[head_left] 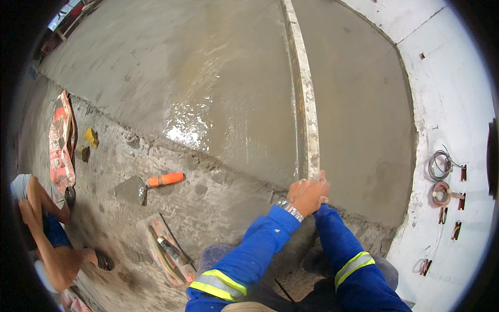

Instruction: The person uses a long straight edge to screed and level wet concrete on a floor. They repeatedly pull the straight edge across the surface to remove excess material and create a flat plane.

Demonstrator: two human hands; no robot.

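Observation:
My left hand [302, 195], with a metal watch at the wrist, is closed on the near end of a long, mottled straightedge [304, 88]. My right hand [322, 183], partly hidden behind the left one, also grips that end. The bar stretches away from me over wet grey screed [228, 104], which is glossy left of the bar and duller to its right. The screed's rough near edge runs just below my hands. On the bare floor to my left lie a trowel with an orange handle [165, 179] and a float [166, 249] with a tool on it.
A person [57, 260] crouches at the far left near a red-and-white sack [60, 145] and yellow lumps [90, 136]. A white wall [436, 104] bounds the right side, with coiled cables [440, 193] and several cut-out openings near the screed's edge.

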